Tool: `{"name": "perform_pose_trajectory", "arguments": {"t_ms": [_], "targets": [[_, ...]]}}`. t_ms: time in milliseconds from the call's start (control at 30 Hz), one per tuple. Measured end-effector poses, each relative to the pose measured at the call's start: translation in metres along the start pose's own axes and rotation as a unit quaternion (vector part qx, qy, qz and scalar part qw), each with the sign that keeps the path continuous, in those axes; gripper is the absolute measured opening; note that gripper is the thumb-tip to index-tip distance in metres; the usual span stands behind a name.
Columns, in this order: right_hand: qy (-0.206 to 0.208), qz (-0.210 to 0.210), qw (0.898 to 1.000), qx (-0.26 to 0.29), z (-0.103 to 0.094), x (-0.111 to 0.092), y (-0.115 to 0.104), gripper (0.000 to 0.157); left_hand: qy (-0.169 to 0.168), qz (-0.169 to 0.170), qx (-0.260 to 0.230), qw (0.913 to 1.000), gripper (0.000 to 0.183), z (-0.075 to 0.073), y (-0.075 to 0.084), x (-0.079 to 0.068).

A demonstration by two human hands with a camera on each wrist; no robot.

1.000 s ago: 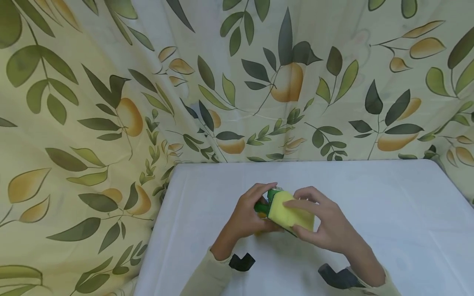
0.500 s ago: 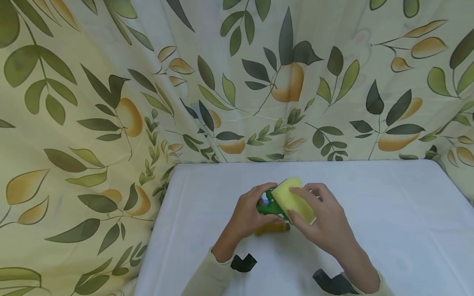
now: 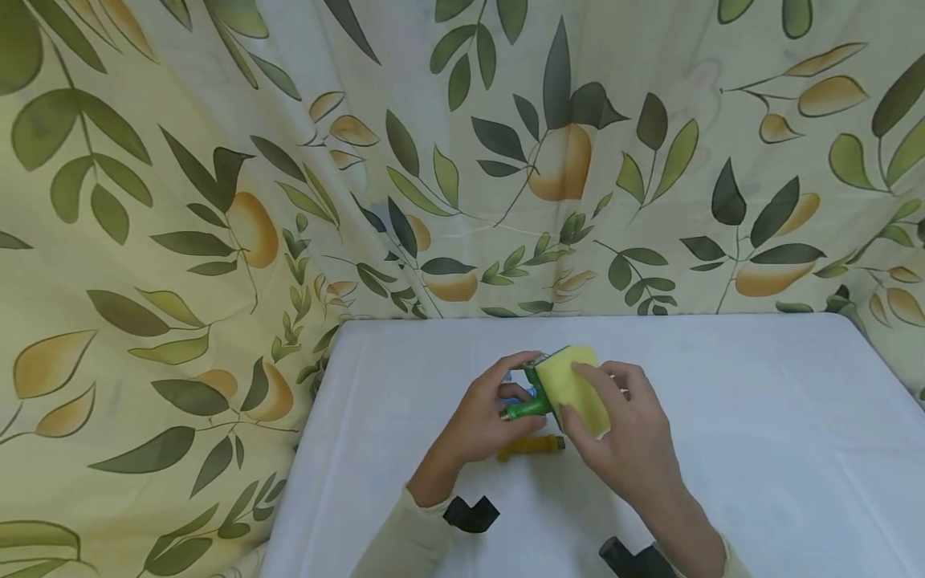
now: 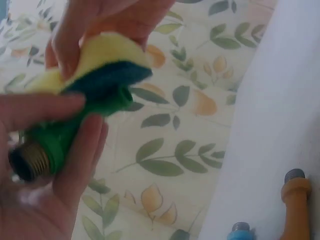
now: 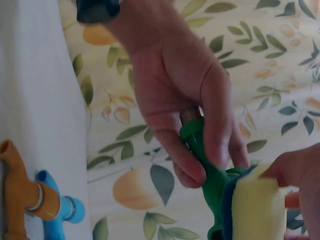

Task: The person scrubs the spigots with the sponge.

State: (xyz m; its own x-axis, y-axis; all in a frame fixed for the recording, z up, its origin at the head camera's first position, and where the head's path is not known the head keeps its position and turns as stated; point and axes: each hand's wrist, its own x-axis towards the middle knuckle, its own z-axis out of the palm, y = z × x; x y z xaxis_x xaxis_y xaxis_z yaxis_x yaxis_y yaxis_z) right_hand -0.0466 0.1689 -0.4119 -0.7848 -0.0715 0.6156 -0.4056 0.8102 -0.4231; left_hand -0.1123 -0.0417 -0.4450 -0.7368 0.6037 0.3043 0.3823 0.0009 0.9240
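Note:
My left hand grips a green plastic tap by its body, above the table. In the left wrist view its threaded metal end sticks out beside the fingers. My right hand pinches a yellow sponge between thumb and fingers. The sponge's dark scouring side lies against the green tap. Its yellow side faces my right palm. In the right wrist view, the tap slants down from the left hand to the sponge.
An orange tap lies on the white table below the hands. Beside it is a blue tap, mostly hidden behind the left hand in the head view. A leaf-and-fruit patterned cloth hangs behind and left of the table.
The sponge has shifted up and tilted along the green tap, with the right hand moving along. More of the green tap shows, and the orange tap has come into view below. Left hand stays nearly still.

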Motion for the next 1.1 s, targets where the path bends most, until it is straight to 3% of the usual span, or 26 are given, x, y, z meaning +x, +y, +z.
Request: {"name": "perform_pose_trajectory", "arguments": {"t_ms": [67,167,233,267,333,500,667,833,1000,1100], "targets": [[0.001,0.006,1.000,0.007,-0.002,-0.001,0.002,0.052,-0.057,0.005,-0.102,0.9931,0.087,-0.005,-0.004,-0.001],[-0.008,0.025,1.000,0.015,-0.004,0.000,0.004,0.053,-0.140,0.009,-0.243,0.9599,0.092,-0.013,-0.011,-0.002],[-0.014,0.046,0.999,0.022,-0.005,0.001,0.005,0.052,-0.172,0.008,-0.292,0.9406,0.093,-0.015,-0.015,-0.003],[-0.016,0.054,0.998,0.027,-0.005,0.001,0.005,0.052,-0.180,0.010,-0.301,0.9363,0.094,-0.016,-0.016,-0.003],[-0.021,0.064,0.997,0.041,-0.005,0.000,0.005,0.052,-0.180,0.020,-0.302,0.9360,0.096,-0.015,-0.019,-0.003],[-0.030,0.057,0.995,0.072,-0.003,-0.001,0.004,0.052,-0.141,0.042,-0.309,0.9397,0.099,-0.009,-0.022,-0.001],[-0.023,0.101,0.992,0.068,-0.001,0.004,0.006,0.048,-0.104,0.050,-0.325,0.9387,0.100,-0.004,-0.021,0.000],[-0.045,0.055,0.994,0.088,-0.004,0.001,0.004,0.051,-0.068,0.063,-0.336,0.9372,0.096,-0.001,-0.025,0.000],[-0.032,0.095,0.993,0.068,-0.003,0.005,0.004,0.047,-0.065,0.069,-0.345,0.9337,0.095,0.003,-0.024,0.001],[-0.043,0.078,0.992,0.085,-0.004,0.002,0.002,0.047,-0.057,0.076,-0.342,0.9349,0.094,0.004,-0.024,0.001]]}}
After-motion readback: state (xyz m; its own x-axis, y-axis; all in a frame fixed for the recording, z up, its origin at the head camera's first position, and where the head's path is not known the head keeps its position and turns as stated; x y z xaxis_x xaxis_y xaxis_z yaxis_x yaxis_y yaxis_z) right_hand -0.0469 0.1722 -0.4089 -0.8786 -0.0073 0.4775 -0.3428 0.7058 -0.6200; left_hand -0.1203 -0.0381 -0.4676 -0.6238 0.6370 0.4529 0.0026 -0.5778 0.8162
